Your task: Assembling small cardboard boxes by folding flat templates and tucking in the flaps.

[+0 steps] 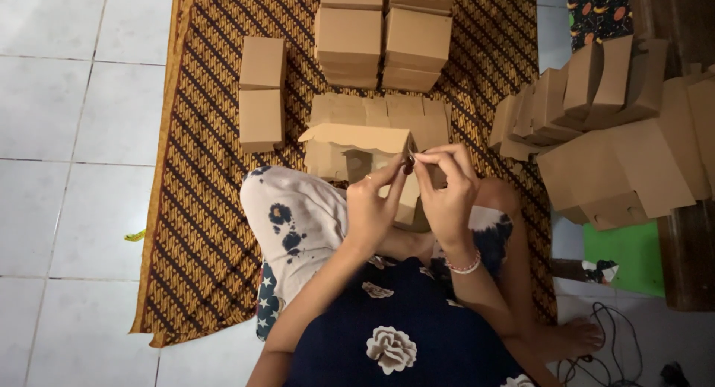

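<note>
1. The person sits on a patterned mat [216,208] on the tiled floor, with a half-folded brown cardboard box [357,145] resting on the lap, just beyond the hands.
2. Both hands meet over the box's right end. The left hand [372,208] has its thumb and forefinger pinched together on a thin edge or tab there; the right hand [447,197] pinches the same spot from the other side, fingertips touching the left's.
3. What sits between the fingertips is too small to make out beyond a dark sliver.
4. The box's long axis runs left to right across the knees, its open flap lifted along the top. Most of it lies to the left of the pinch, so the left hand is nearer its bulk.
5. Finished boxes [380,37] stand stacked further out on the mat; flat blanks [618,163] lean in a pile to the right.
</note>
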